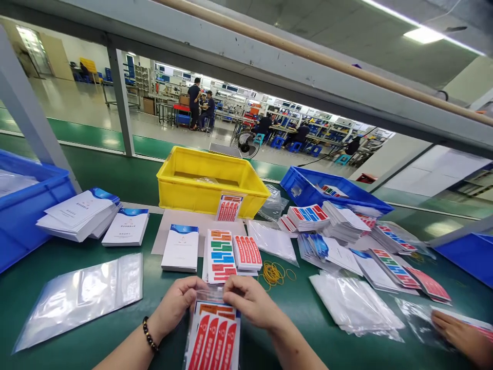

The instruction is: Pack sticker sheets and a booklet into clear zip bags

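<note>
My left hand [172,307] pinches the top left of a clear plastic bag [210,295], and my right hand [256,304] pinches its top right. Inside the bag lie a red-striped sticker sheet [215,341] and an orange-patterned sheet behind it. Just beyond my fingers are a stack of multicoloured sticker sheets [220,254] and a stack of red sticker sheets [247,253]. A pile of white-and-blue booklets [180,249] stands to their left. Yellow rubber bands [273,275] lie right of my right hand.
Behind stand a yellow bin [208,198] and a blue bin [335,195]; another blue bin [34,216] is at left. Flat clear bags [84,293] lie left, more bags [352,303] right. Another person's hand [462,331] is at far right. A metal frame [119,103] crosses above.
</note>
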`<state>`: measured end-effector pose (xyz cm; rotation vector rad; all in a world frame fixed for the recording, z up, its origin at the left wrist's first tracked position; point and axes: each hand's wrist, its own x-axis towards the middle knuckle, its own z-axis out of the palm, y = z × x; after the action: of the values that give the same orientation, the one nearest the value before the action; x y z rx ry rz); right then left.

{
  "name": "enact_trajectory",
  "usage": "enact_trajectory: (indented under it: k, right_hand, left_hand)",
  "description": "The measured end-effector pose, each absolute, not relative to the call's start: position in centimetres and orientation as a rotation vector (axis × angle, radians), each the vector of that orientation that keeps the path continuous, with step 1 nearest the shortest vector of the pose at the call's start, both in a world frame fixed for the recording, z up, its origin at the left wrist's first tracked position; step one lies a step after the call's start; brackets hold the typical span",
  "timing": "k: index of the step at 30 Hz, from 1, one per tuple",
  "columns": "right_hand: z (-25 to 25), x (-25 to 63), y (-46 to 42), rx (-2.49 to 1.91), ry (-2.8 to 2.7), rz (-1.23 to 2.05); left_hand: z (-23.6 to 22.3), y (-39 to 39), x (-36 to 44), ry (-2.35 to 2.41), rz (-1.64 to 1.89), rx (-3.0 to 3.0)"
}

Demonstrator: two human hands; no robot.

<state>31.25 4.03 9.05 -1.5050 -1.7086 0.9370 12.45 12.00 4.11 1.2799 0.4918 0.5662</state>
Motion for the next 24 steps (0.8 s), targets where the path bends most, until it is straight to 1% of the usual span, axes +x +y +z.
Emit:
enact_trajectory:
  k: [3,6,11,17,24]
  right_hand:
    - [7.3,31.0,6.0,-1.506,-1.655,1.008]
    - [6.4,31.4,6.2,-1.462,-1.564,1.064]
    - [5.3,31.7,5.5,-1.404,-1.419,1.084]
    - [5.0,31.3,5.8,-1.477,-1.350,1.107]
    - [5.6,30.5,5.8,-1.514,-1.486,0.932]
  left_hand:
    - [4.4,12.1,12.7,0.652,0.569,1.322]
    - [4.3,12.1,13.1,0.766,0.600,1.338]
    - [4.2,11.9,13.4,0.803,0.612,1.327]
    - [4.1,11.9,13.5,0.809,0.638,1.306]
    - [4.1,11.8,13.7,0.825,0.629,1.314]
